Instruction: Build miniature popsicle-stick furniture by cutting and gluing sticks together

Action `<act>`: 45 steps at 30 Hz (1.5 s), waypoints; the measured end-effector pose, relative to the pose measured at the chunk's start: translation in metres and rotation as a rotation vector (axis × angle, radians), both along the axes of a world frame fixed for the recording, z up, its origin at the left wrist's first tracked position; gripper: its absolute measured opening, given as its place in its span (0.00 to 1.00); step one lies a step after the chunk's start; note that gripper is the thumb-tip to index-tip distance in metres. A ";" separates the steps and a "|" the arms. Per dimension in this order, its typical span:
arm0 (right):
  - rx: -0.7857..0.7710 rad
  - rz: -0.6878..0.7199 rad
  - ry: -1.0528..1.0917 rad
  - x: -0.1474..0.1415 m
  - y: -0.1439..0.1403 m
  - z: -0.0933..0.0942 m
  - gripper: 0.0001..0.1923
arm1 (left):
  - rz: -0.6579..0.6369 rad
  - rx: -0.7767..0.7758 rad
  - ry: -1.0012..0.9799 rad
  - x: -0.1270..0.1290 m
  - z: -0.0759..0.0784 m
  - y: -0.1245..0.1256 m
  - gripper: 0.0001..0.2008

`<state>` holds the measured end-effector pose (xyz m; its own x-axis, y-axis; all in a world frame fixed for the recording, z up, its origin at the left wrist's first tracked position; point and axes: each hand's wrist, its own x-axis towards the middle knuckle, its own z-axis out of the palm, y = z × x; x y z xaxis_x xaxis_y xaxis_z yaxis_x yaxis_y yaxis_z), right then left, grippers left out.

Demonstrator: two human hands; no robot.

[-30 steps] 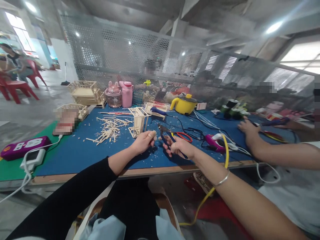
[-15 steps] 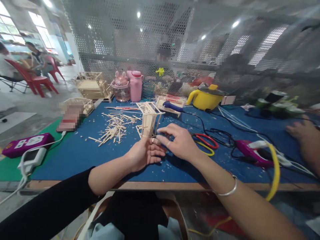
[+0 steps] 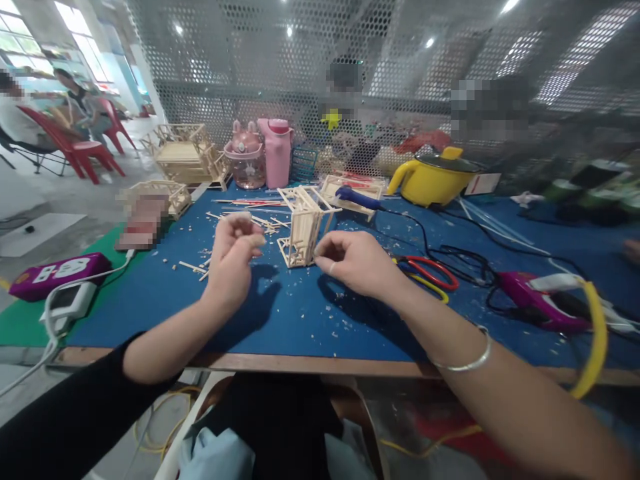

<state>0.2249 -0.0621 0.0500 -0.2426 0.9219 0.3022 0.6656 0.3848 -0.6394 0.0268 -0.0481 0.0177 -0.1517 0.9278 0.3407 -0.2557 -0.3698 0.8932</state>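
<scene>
**A:** While your left hand (image 3: 231, 257) hovered over the blue mat (image 3: 280, 320), its fingers were curled in on themselves; could you tell what they pinched?

**B:** Not for sure. Something pale showed at the fingertips, perhaps a bit of stick, but it was too small to call. Your right hand (image 3: 353, 263) was likewise bunched, thumb to forefinger, just beside the foot of the stick frame (image 3: 303, 227).

**A:** And the hands themselves?

**B:** Apart, with the frame at twelve o'clock between them, standing on the mat. Loose sticks (image 3: 235, 230) lay at ten o'clock behind your left hand, and the red-handled scissors (image 3: 427, 272) at three o'clock from your right.

**A:** How would you have handled that joint well?

**B:** I judged you needed a light pinch (those sticks look thin) and one hand steadying the frame's base, so nothing tipped. The purple glue gun (image 3: 537, 301) sat well off at three o'clock, cord trailing.
</scene>
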 end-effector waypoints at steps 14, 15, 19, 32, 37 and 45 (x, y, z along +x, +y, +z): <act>-0.032 -0.167 0.432 -0.017 0.008 -0.038 0.05 | -0.455 0.060 0.418 0.009 -0.023 0.030 0.22; -0.033 -0.175 0.452 -0.018 0.010 -0.039 0.05 | -0.452 0.031 0.418 0.010 -0.024 0.030 0.23; -0.016 -0.238 0.483 -0.021 0.016 -0.044 0.06 | -0.457 0.028 0.344 0.017 -0.025 0.033 0.26; 0.220 -0.334 0.133 -0.032 0.013 -0.046 0.07 | -0.485 0.028 0.250 0.022 -0.026 0.036 0.28; 0.217 -0.365 0.219 -0.035 0.014 -0.050 0.07 | -0.532 0.028 0.211 0.023 -0.026 0.036 0.27; 0.179 -0.382 0.317 -0.037 0.015 -0.054 0.07 | -0.521 0.037 0.198 0.024 -0.027 0.037 0.27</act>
<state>0.1883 -0.0473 -0.0041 0.2300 0.8538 0.4670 0.5644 0.2739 -0.7788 0.0504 -0.0108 -0.0093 0.3937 0.8499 0.3501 -0.2414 -0.2719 0.9316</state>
